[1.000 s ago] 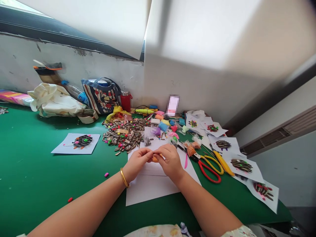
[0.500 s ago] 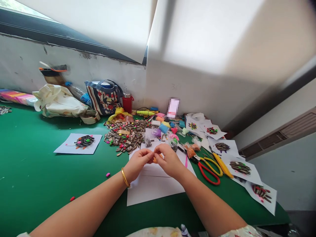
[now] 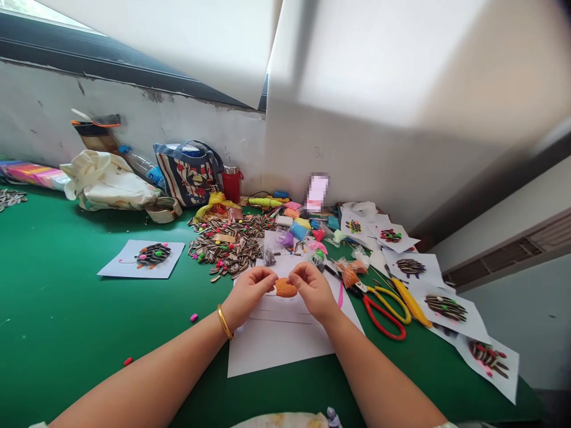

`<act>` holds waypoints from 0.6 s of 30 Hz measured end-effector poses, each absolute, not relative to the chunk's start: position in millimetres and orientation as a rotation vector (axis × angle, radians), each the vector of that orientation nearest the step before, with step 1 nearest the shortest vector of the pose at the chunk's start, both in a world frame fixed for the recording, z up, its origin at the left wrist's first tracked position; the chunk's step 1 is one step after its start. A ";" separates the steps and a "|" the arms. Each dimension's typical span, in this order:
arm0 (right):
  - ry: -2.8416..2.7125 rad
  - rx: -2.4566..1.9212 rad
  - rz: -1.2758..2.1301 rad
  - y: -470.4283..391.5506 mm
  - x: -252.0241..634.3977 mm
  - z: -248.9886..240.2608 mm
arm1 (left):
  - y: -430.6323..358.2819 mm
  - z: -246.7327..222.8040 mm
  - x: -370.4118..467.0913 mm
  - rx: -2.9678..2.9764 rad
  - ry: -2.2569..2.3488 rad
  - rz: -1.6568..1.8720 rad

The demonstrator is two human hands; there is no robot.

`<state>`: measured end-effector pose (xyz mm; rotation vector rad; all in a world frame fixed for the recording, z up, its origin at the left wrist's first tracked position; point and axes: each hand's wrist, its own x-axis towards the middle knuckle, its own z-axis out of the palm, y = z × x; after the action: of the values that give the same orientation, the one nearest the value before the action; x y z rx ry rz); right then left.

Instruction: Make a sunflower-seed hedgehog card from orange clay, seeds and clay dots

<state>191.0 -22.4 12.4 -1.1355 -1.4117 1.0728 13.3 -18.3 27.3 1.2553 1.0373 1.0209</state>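
Observation:
A flattened oval of orange modelling clay [image 3: 286, 288] lies between my hands, over a white sheet of paper [image 3: 272, 342] with thin drawn lines. My left hand [image 3: 248, 292], a gold bangle at its wrist, pinches the left edge of the clay between thumb and fingers. On the opposite edge, my right hand [image 3: 316, 292] grips the clay the same way. Whether the clay touches the paper I cannot tell. Just beyond my hands is a heap of striped sunflower seeds [image 3: 238, 246] dotted with small coloured beads or clay balls.
Scissors [image 3: 386, 312] with red and yellow handles and a yellow utility knife [image 3: 408, 302] lie to the right. Several seed-decorated cards [image 3: 446, 306] line the right edge; another card [image 3: 109, 264] lies left. Bagged clay [image 3: 300, 230], a phone [image 3: 317, 191] and bags [image 3: 111, 181] stand farther back.
My hands have moved slightly apart, and the orange clay, mostly covered before, now shows as a flat oval between them. The view has shifted slightly.

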 end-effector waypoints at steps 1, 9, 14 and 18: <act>-1.415 -1.144 1.072 -21.7 191.8 11.7 | -18.0 27.3 13.2 1.258 1.044 1.027; -1.441 -1.159 1.090 -16.7 200.4 10.6 | -12.1 22.1 10.5 1.260 1.095 1.044; -1.322 -1.149 1.202 -18.7 200.0 16.0 | -10.3 22.1 9.4 1.267 1.117 1.049; -1.354 -1.153 1.162 -18.3 201.1 17.3 | -9.7 21.6 9.6 1.251 1.113 1.059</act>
<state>201.1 -18.3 17.3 -1.1532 -1.3543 1.1617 9.6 -9.7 21.6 1.2510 1.1131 1.0586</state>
